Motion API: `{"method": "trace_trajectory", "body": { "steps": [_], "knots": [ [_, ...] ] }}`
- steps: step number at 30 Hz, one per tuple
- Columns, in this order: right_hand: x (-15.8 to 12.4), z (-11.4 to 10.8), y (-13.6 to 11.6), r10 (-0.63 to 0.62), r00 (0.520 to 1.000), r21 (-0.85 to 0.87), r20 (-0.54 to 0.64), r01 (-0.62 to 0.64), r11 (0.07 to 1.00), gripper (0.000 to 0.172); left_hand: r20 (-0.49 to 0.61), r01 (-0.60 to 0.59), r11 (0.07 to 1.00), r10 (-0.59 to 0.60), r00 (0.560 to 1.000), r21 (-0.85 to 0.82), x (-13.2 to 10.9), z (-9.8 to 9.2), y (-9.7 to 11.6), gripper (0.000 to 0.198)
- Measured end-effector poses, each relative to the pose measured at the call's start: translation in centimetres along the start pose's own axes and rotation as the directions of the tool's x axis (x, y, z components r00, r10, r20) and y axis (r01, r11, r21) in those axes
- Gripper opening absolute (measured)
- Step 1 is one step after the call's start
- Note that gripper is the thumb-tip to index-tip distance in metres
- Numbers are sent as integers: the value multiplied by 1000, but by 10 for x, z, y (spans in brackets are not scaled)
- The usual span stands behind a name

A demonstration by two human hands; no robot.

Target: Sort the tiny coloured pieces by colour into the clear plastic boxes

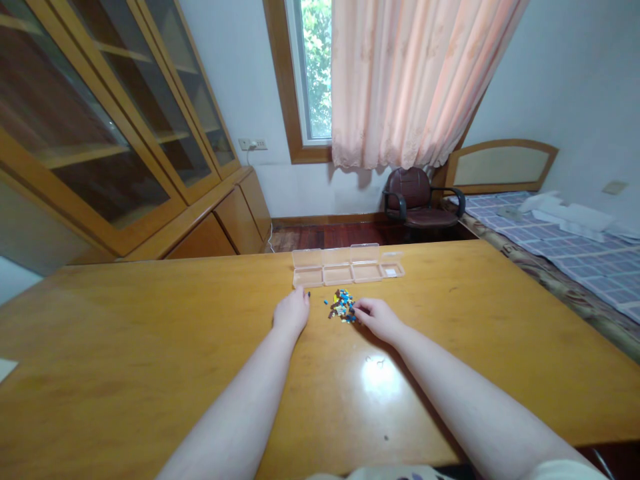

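A small heap of tiny building bricks (342, 305) in blue, brown, yellow and white lies on the wooden table (200, 360). My left hand (291, 311) rests left of the heap with its fingers curled, and a small dark piece (309, 294) shows at its fingertips. At the heap's right edge, the fingers of my right hand (380, 319) are pinched together among the bricks; what they hold is too small to make out. Just behind the heap stands a clear plastic box (338, 275) with several compartments, their lids raised; a small white piece lies in the rightmost one.
Beyond the table are an office chair (413, 200) and, to the right, a bed (575, 247). A glass-door cabinet (150, 100) lines the left wall. A tiny dark speck (386, 438) lies near the table's front edge, and white paper (7, 368) at far left.
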State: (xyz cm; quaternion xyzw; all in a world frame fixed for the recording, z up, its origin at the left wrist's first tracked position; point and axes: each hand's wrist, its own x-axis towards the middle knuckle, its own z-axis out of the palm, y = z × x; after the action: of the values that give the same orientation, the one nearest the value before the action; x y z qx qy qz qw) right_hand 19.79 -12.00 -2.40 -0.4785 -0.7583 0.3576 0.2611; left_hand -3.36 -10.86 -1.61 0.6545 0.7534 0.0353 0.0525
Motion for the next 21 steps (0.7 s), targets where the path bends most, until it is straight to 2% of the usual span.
{"method": "trace_trajectory", "body": {
  "steps": [11, 16, 21],
  "knots": [
    [0, 0, 1, -15, 1000, -4, 12, 15, 1000, 21, 45, 130, 991, -129, 991, -25, 9, -13, -32, 37],
    [0, 1, 3, -13, 1000, 4, 3, 13, 1000, 21, 30, 122, 992, -123, 992, 29, -6, -23, -22, 36],
    [0, 1, 2, -12, 1000, -1, 3, 12, 1000, 21, 183, 86, 996, -91, 979, 33, -22, -22, -6, 40]
  ]
}}
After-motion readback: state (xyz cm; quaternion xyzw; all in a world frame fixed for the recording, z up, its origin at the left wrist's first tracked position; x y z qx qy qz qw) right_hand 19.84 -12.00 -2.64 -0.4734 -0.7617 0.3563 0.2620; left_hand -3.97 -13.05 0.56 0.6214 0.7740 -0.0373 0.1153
